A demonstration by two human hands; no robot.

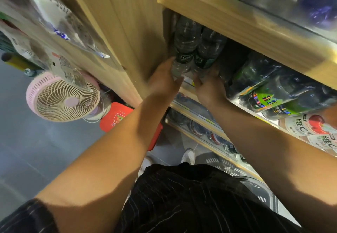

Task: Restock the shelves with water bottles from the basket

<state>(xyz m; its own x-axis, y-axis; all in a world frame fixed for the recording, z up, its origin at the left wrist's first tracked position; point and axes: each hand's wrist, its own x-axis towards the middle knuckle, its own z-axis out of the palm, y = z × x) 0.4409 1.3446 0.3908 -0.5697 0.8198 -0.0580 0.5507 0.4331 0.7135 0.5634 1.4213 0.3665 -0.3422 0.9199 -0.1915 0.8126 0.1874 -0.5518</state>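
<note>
Two clear water bottles with dark green labels stand side by side at the left end of a wooden shelf [187, 85]. My left hand [164, 79] wraps the base of the left bottle [185, 45]. My right hand [209, 85] grips the base of the right bottle [208, 50]. Both bottles rest on the shelf's front edge, tucked under the shelf board above. A grey basket [237, 169] sits on the floor below, partly hidden by my body and right arm.
A wooden side panel [127, 32] borders the shelf on the left. Green-labelled bottles [264, 96] and white-labelled drinks [310, 129] fill the shelf to the right. Lower shelves [200, 123] hold more bottles. A pink fan [62, 99] and a red box [116, 116] lie left.
</note>
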